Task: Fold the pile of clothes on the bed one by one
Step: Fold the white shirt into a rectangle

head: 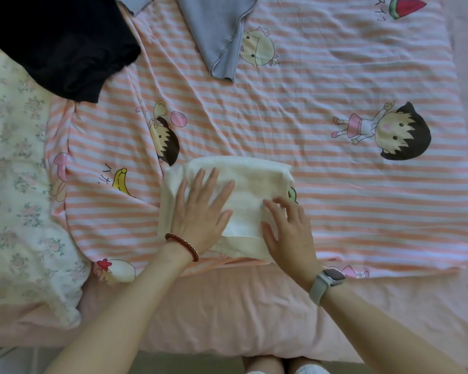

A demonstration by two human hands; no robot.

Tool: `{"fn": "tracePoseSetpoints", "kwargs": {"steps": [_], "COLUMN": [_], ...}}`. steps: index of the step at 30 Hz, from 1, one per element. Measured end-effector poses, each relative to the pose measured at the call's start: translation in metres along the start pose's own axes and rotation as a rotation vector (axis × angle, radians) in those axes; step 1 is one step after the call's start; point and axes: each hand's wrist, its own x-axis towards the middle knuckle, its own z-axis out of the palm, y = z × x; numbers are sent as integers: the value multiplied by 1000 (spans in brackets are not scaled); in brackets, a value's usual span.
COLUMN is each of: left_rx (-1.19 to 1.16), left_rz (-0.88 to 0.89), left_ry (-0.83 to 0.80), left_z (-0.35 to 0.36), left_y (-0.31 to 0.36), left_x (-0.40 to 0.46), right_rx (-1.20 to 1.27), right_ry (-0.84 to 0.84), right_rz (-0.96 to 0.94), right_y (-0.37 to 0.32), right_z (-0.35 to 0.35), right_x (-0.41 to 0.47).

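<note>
The folded cream-white cloth garment (243, 190) sits on the pink-and-white striped cartoon blanket (335, 184), near its front edge. Left hand (203, 211) lies flat on it, fingers spread wide, while the right hand (289, 230) touches its right edge with loosely bent fingers. A black garment (65, 47) and a grey-blue one (214, 31) lie at the blanket's far side.

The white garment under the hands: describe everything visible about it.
The white garment is a cream-white piece of soft, slightly textured cloth, folded into a compact, roughly rectangular bundle with layered edges showing near the person. It lies flat on the pink-striped cartoon sheet, near the bed's front edge. The left hand presses flat on its left part with fingers spread; the right hand touches its right edge with loosely bent fingers.
</note>
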Motion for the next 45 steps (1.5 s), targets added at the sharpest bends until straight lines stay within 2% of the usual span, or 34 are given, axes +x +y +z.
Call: {"fn": "tracePoseSetpoints", "kwargs": {"steps": [3,6,9,11,13,16,20,25,28,30,34,39,42,45], "left_rx": [81,-74,-259,-396,-510,-534,-685,-766,-664,-513,-301,-397,-504,-617], "left_rz": [-9,-78,-384,-635,-769,-764,-802,-749,-797,-787,-653,-690,-717,-853], "left_ry": [-172,-105,85,48,-48,-49,13,180,160,157,112,20,148,337], "left_z": [16,13,6,6,10,12,4,2,8,12,24,27,23,19], "left_y": [-10,-11,-10,-11,-13,-18,-10,14,25,32,39,36,35,30], "left_x": [-12,-14,-14,-12,-10,-7,-1,0,-1,-4,-13,-15,-8,2], "right_rx": [31,281,530,633,722,749,600,136,24,71,274,218,214,256], "right_ry": [-113,-36,-2,-63,-127,-203,-242,-49,26,5,-81,-131,-93,-14], "right_rz": [20,175,491,618,672,623,479,405,349,364,346,405,468,466], "right_y": [10,12,13,15,12,5,-2,5,9,7,-1,19,28,30], "right_z": [3,-7,-12,-10,-8,-5,-10,-25,-36,-36,-26,-15,-13,-15], "right_x": [0,11,24,31,35,38,41,64,82,86,64,38,50,66]}}
